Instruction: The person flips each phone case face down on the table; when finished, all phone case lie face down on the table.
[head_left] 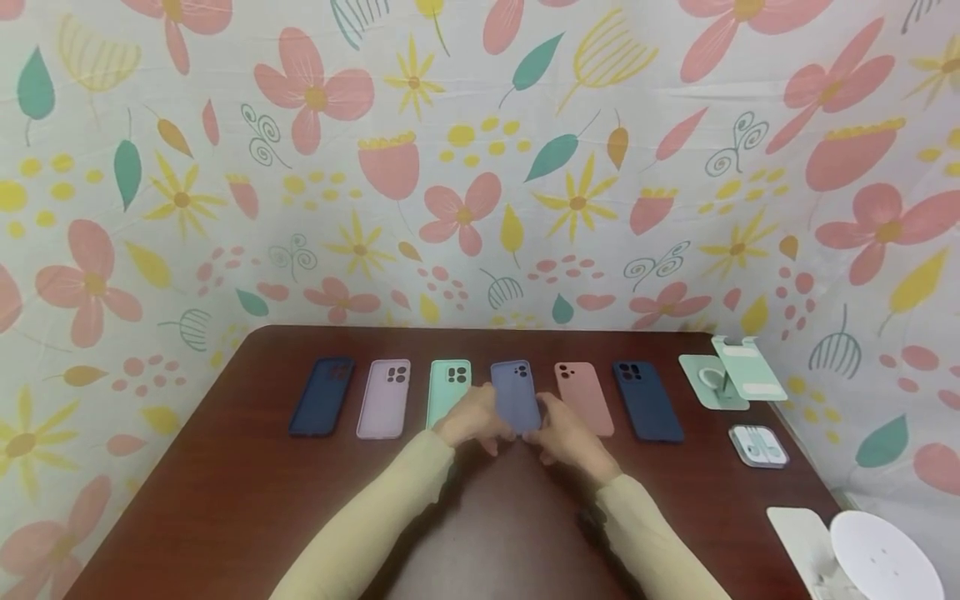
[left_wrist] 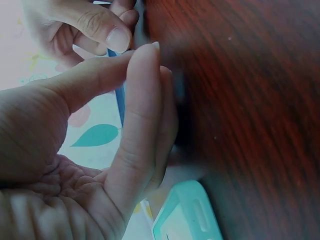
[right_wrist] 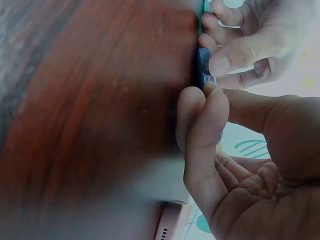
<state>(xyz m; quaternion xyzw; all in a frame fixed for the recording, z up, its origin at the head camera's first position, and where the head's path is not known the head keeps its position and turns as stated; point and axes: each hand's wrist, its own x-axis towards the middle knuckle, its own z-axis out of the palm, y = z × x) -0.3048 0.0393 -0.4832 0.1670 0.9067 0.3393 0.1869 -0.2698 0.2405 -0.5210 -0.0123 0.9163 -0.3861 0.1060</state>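
A periwinkle phone case (head_left: 516,392) lies in the middle of a row of phone cases, its camera cutouts at the far end. My left hand (head_left: 480,415) pinches its near left corner between thumb and fingers. At the near right corner, my right hand (head_left: 564,429) holds it the same way. Only a blue strip of the case (right_wrist: 204,62) shows between the hands in the right wrist view. Left of it is a mint phone case (head_left: 448,379), partly behind my left hand. To the right lies a pink phone case (head_left: 585,396), close to my right fingers.
Farther left lie a lilac phone case (head_left: 384,400) and a navy phone case (head_left: 322,397). Another navy case (head_left: 648,402) ends the row on the right. Beyond it stand a mint folding stand (head_left: 750,371), boxed earphones (head_left: 759,447) and a white round-topped stand (head_left: 885,554).
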